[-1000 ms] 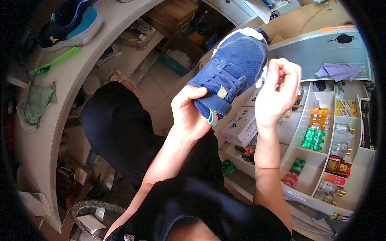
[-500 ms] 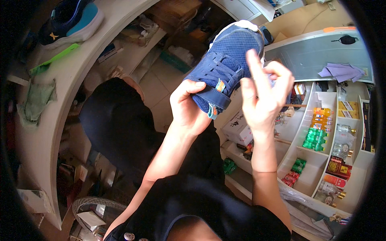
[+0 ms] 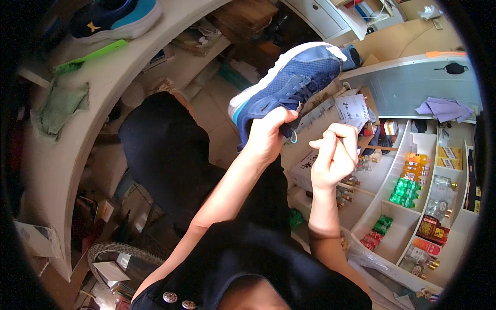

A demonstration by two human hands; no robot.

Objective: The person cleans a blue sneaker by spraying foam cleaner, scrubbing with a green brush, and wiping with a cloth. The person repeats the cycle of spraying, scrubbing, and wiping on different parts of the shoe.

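Observation:
A dark blue sneaker with a white sole and laces is held up in front of me, its side and sole edge turned to the left. My left hand grips it at the ankle opening, thumb over the strap by the tongue and the other fingers mostly hidden. To the right of the shoe, and apart from it, my right hand is raised with its fingers curled in against the thumb; nothing shows between them. On the counter at the upper left stands another dark blue and teal sneaker with a white sole.
A bright green flat-handled tool and a green cloth lie on the curved white counter. Divided shelves with bottles and packets stand to the right, near a purple cloth. A bicycle wheel is at the lower left.
The sneaker has rolled over, so its white sole edge now shows along the left. My right hand has moved down, away from the shoe, and its extended index finger has curled in.

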